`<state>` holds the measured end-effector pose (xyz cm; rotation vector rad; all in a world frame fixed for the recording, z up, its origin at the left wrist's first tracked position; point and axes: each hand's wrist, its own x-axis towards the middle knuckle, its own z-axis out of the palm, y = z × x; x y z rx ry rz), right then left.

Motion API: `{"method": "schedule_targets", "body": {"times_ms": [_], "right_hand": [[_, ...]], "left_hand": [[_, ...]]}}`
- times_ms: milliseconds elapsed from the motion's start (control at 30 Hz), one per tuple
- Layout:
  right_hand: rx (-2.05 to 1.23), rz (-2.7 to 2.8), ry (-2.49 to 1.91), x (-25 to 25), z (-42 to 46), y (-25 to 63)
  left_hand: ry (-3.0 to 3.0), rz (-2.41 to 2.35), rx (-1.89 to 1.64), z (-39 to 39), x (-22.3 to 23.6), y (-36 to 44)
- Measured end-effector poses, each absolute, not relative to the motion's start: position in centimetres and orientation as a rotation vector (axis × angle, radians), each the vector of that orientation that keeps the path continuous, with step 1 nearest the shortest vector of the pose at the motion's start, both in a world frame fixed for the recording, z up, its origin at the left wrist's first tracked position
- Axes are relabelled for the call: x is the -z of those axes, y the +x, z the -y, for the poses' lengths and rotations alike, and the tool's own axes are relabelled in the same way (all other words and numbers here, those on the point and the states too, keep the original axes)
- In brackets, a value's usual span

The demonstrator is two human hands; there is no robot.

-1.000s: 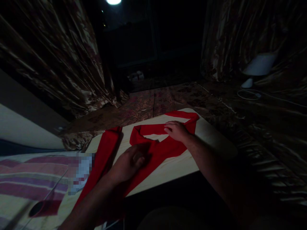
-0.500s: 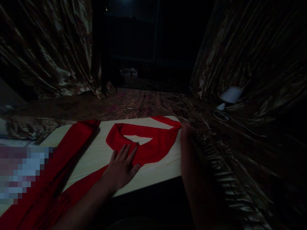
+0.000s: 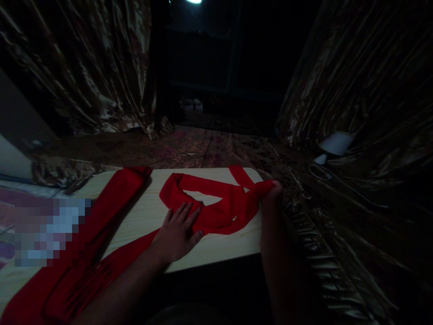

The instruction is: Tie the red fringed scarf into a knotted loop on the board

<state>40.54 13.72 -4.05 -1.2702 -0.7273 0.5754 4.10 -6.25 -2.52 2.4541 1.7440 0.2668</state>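
Note:
A long red cloth [image 3: 223, 215] lies on the pale wood-grain table [image 3: 233, 249], curling into a loop with gaps in it. It may be a garment or a scarf; the dim light hides its exact kind. My left hand [image 3: 177, 232] rests flat on its near side, fingers spread. At the table's right edge my right hand [image 3: 275, 190] is closed on a bunched end of the cloth, its fingertips mostly hidden. A straight red band [image 3: 111, 194] of cloth runs along the table's left part, and gathered folds [image 3: 89, 282] lie beside my left forearm.
Patterned curtains [image 3: 111, 67] hang left and right of a dark window [image 3: 203, 58]. Behind the table spreads patterned fabric [image 3: 189, 142]. A small white lamp [image 3: 338, 143] with a cord stands at the right, above a fringed cloth edge [image 3: 321, 266]. A blurred patch covers something at left.
My right hand has drawn the cloth's end slightly toward me, bunching it and opening small gaps. My left hand stays flat on the cloth. The whole view has shifted a little.

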Motion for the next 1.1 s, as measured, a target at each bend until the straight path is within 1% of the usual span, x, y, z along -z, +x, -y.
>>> {"method": "schedule_targets", "body": {"times_ms": [100,167,267,333,467,567,633,800,900,967,1100], "right_hand": [[-0.437,0.575,-1.631,4.0,-13.5,41.2],[-0.331,0.578,-1.734,4.2,-13.6,41.0],[-0.172,0.584,-1.674,4.8,-13.9,40.6],[-0.139,0.611,-1.649,5.1,-14.0,40.6],[-0.283,0.931,-1.711,5.6,-13.9,40.3],[-0.346,1.110,-1.657,5.3,-13.4,39.4],[-0.310,1.023,-1.566,4.5,-13.1,39.0],[-0.188,0.527,-1.439,2.4,-12.4,40.4],[-0.188,0.507,-1.465,2.2,-12.0,41.0],[-0.113,0.605,-1.492,2.2,-11.7,40.4],[0.264,1.044,-1.477,1.6,-10.6,37.6]], "left_hand": [[2.446,-1.745,-0.252,6.3,2.2,4.2],[2.441,-1.748,-0.250,6.3,2.2,4.2],[2.433,-1.753,-0.266,6.3,2.3,4.2],[2.436,-1.744,-0.284,6.3,2.4,4.1],[2.435,-1.734,-0.296,6.2,2.4,4.1],[2.439,-1.731,-0.299,6.2,2.4,4.1],[2.445,-1.733,-0.307,6.2,2.4,4.1],[2.432,-1.730,-0.300,6.2,2.3,4.1],[2.411,-1.730,-0.278,6.2,2.1,4.2],[2.406,-1.734,-0.290,6.2,2.2,4.2],[2.418,-1.729,-0.391,6.3,2.3,4.2]]}}
